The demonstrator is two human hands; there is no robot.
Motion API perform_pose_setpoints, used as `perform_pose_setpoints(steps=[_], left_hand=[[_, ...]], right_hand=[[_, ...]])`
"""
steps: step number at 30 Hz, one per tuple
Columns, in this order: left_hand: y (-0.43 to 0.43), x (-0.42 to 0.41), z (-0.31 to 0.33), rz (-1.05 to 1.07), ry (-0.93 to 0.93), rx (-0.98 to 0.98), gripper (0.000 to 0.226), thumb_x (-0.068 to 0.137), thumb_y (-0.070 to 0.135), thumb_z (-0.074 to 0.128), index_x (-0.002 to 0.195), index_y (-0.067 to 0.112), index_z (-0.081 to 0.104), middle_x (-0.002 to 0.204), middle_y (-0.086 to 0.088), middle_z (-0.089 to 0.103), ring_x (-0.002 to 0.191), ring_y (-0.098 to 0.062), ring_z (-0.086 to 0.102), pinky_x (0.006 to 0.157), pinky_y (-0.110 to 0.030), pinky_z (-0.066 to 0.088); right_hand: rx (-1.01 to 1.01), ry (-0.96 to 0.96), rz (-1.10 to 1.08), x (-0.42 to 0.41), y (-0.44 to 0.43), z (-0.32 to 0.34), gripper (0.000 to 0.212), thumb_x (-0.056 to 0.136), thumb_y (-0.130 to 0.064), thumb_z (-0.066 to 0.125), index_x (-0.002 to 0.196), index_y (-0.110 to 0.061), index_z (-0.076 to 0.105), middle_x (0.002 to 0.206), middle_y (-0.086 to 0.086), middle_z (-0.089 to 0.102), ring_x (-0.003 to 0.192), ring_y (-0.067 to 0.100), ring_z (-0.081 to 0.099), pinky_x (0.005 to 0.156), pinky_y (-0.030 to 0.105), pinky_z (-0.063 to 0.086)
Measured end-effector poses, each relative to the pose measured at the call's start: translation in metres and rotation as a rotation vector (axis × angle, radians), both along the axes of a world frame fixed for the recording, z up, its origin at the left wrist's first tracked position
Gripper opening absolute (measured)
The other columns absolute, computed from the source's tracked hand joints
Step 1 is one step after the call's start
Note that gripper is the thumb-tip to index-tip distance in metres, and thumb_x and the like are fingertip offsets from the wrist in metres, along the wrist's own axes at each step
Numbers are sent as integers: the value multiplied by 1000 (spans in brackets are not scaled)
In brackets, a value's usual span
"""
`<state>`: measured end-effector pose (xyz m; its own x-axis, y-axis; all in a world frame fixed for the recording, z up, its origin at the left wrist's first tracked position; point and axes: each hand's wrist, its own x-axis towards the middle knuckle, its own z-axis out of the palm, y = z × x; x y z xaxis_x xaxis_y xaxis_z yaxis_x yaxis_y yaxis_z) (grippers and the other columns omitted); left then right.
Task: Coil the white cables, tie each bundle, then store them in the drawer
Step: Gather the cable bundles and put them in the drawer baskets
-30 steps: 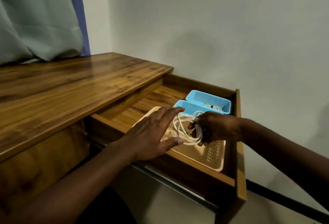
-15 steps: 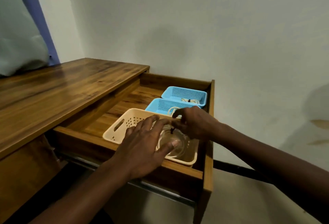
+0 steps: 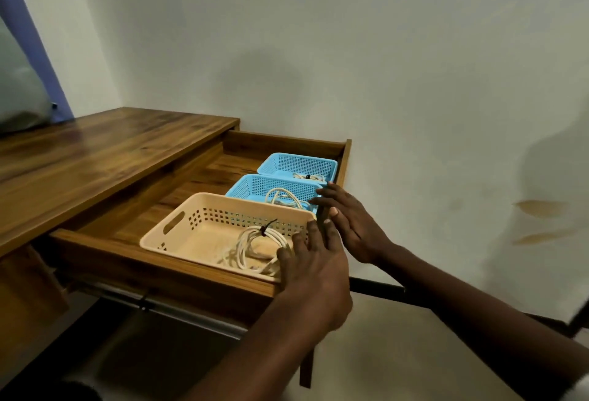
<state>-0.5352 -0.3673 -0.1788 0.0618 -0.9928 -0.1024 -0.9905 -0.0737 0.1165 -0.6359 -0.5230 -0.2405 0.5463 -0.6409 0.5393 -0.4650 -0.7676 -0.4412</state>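
The coiled white cable lies inside the cream basket, low in the centre of the frame, and a black tie holds its loops together at the top. The basket stands in the open drawer, at its front.

The left hand is open, with straight fingers over the near right corner of the basket, just beside the coil; it grips nothing. The right hand is also open, flat against the right side wall of the drawer.

I think the storing is nearly done and that closing the drawer comes next. The danger is for the fingers: if the drawer is pushed while the right hand lies on the side wall, they may be pinched against the desk top. Also, a loose end of the coil near the rim could rise and catch.

Behind, toward the centre of the frame, stand a middle blue basket and a far blue basket, each with a tied bundle. A metal rail runs under the drawer. A grey curtain hangs at the left edge. Nothing seems to block the drawer except the hands.
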Motion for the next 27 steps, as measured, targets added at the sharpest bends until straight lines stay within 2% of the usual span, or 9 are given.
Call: perform_pose_setpoints(steps=[2,6,11,14,17,22,27], left_hand=[[-1,6,-1,12,-69,-4,113,87,21,74,161,18,-12,171,-14,-8,157,-37,2,121,-61,11],[-8,32,-3,44,-164,-83,102,93,35,67,161,24,-9,171,-13,-2,157,-37,3,119,-67,2],[-6,90,3,165,-265,-148,97,94,59,56,160,30,-9,171,-13,-7,157,-39,-4,118,-69,-7],[-4,132,9,281,-377,-230,102,91,73,43,160,25,-15,168,-18,-19,155,-43,-15,116,-71,-13],[-6,180,9,371,-485,-319,109,87,81,33,159,18,-20,164,-22,-28,151,-47,-25,112,-74,-18],[-8,257,7,549,-490,-381,125,77,92,29,157,12,-25,160,-26,-34,147,-51,-31,112,-75,-17],[-15,321,10,729,-408,-284,135,71,98,33,158,9,-18,162,-29,-27,148,-57,-21,115,-74,-10]], right_hand=[[11,-106,-1,12,-1,-8,56,108,-47,20,141,-22,58,157,1,47,156,16,22,122,55,27],[29,-218,8,41,-7,-17,52,107,-39,23,142,-21,57,159,1,44,157,15,19,122,56,29],[-77,-186,38,100,-18,-15,54,104,-37,22,142,-22,59,156,4,48,154,22,27,121,59,23],[-177,-141,146,149,-27,-2,59,97,-36,27,146,-19,55,157,7,47,152,25,33,121,62,14],[-274,-113,290,212,-35,17,67,93,-40,28,150,-12,50,158,10,45,150,26,36,121,61,16],[-388,-92,344,301,-48,23,66,98,-45,29,152,-11,46,160,12,42,152,26,33,119,59,22],[-373,-134,354,376,-55,25,65,98,-52,32,153,-19,46,162,6,40,154,24,28,121,53,21]])
